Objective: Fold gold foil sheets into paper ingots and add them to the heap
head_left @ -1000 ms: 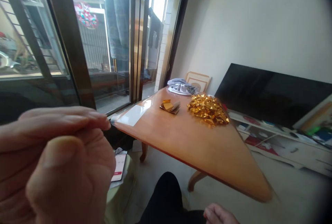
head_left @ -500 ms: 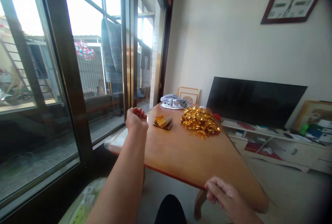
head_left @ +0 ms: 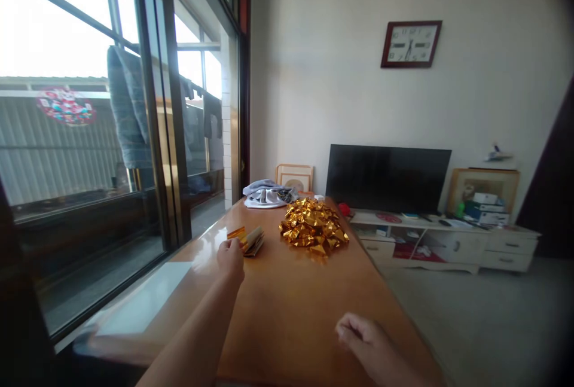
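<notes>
On the table (head_left: 291, 291), outstretched left hand (head_left: 231, 255) curls against the foil stack (head_left: 252, 241), grip unclear.

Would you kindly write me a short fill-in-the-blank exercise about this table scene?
1. The left hand touches the stack of foil sheets, which lies on the ____.
2. The heap of crumpled foil is ____ in colour.
3. That heap lies to the ____ of the stack.
4. The clock hangs ____ the television.
Missing words: table; gold; right; above.
</notes>
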